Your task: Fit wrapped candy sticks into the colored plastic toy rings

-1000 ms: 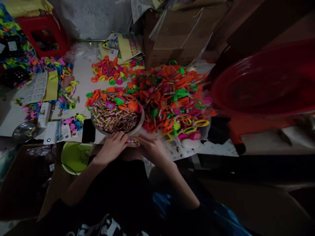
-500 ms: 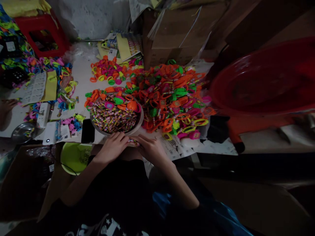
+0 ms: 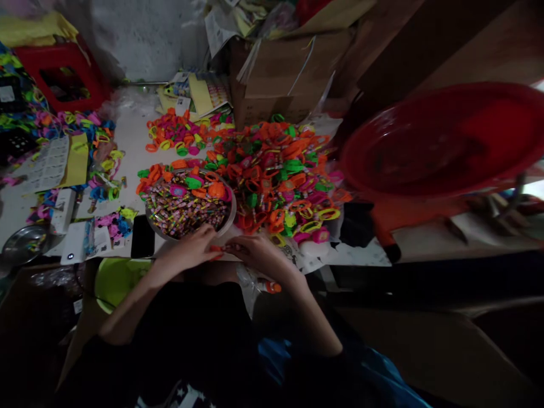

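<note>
Head view: the fingers [image 3: 207, 232] of the left hand [image 3: 191, 248] are nearly closed, pinching a small bright-orange plastic piece [image 3: 216, 253] that sits between the two hands, just in front of the worktop's near edge. The fingers of the right hand [image 3: 257, 253] are bent, their tips drawn together just beside the piece's right end; whether they also grip it cannot be told.

Directly beyond the left hand stands a round, shallow bowl with a pale rim [image 3: 233, 218], filled with thin, multicoloured wrapped sticks [image 3: 182, 211]. Several orange, green and pink plastic pieces lie on the sticks at its far side. To the bowl's left, a flat black phone [image 3: 143, 237] rests on the white worktop [image 3: 131, 141]. Below the right forearm shows an orange-tipped item [image 3: 272, 287] beside clear plastic.

Right of the bowl spreads a large heap of orange, green, yellow and pink plastic watch-like rings [image 3: 283, 181], with a smaller cluster of similar pieces [image 3: 174, 130] behind the bowl. Farther out are a lime-green plastic basin [image 3: 106, 283] below the worktop's edge, a brown cardboard box [image 3: 289, 71] at the back, a red plastic stool [image 3: 87, 93] at far left and a wide red plastic basin [image 3: 425, 141] at right.
</note>
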A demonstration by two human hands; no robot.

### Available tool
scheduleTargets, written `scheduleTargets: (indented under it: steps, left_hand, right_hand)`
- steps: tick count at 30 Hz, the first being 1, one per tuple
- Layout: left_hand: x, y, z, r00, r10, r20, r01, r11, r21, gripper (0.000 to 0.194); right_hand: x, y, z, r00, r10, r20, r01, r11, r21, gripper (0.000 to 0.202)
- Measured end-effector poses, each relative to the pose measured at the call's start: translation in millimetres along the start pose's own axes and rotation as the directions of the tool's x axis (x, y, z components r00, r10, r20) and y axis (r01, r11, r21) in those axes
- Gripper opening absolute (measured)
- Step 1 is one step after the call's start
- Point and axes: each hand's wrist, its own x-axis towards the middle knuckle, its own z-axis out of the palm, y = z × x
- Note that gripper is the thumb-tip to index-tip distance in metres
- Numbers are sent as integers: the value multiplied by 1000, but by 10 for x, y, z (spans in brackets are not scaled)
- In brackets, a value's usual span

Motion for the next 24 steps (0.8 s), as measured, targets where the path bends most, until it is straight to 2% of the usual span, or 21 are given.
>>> scheduleTargets:
  steps: [2,3,4,5,6,7,8,9,10,11,12,13,16,17,21,24]
  left_hand:
    - [183,-168,-80,998,-42,-44,37,993,-112,36]
    - [296,-253,-110,993,-86,-76,75,987,-140,36]
    - [420,-330,-127,985,-138,-104,122,981,-148,36]
    - [548,-397,-131,974,-186,-128,170,977,-129,35]
    - [676,-451,-121,962,-222,-158,212,974,-81,34]
    - [799,-491,-98,951,-238,-198,241,971,-10,35]
    - [913,-520,-64,939,-240,-245,264,962,72,35]
    - [1014,-541,-23,928,-234,-290,286,947,149,36]
    - [1101,-556,21,917,-227,-326,305,929,210,36]
    - [1173,-568,65,908,-227,-352,325,912,250,36]
    - [1231,-581,106,901,-233,-367,342,900,269,35]
    - [1274,-593,142,897,-241,-372,354,895,273,34]
    - [1334,-627,206,890,-251,-382,365,893,264,28]
    - [1334,-630,209,887,-251,-387,367,893,262,27]
    - [1232,-557,117,871,-226,-437,362,895,260,24]
    - [1043,-388,-38,836,-109,-537,265,938,223,17]
  right_hand:
    - [-56,169,-172,989,4,151,-14,998,66,18]
    - [-87,256,-272,982,12,190,-31,995,98,18]
    - [-115,340,-380,986,24,167,-47,990,136,21]
    - [-138,417,-490,997,70,41,-76,982,170,24]
    - [-154,484,-597,974,141,-176,-104,974,201,28]
    - [-162,539,-696,878,212,-429,-124,967,224,32]
    - [-164,583,-780,707,259,-658,-136,963,234,35]
    - [-161,614,-844,520,272,-810,-138,962,235,37]
    - [-156,635,-882,378,268,-886,-138,963,233,38]
    - [-150,646,-891,309,265,-913,-137,963,233,37]
    - [-144,651,-871,309,273,-911,-135,961,242,36]
    - [-136,653,-823,356,292,-888,-131,956,262,35]
    - [-97,663,-556,570,326,-754,-114,941,320,29]
    - [-76,674,-448,627,317,-711,-102,939,329,28]
    - [38,718,-87,766,271,-583,-74,938,339,25]
    - [103,644,1,861,181,-475,-41,956,291,26]
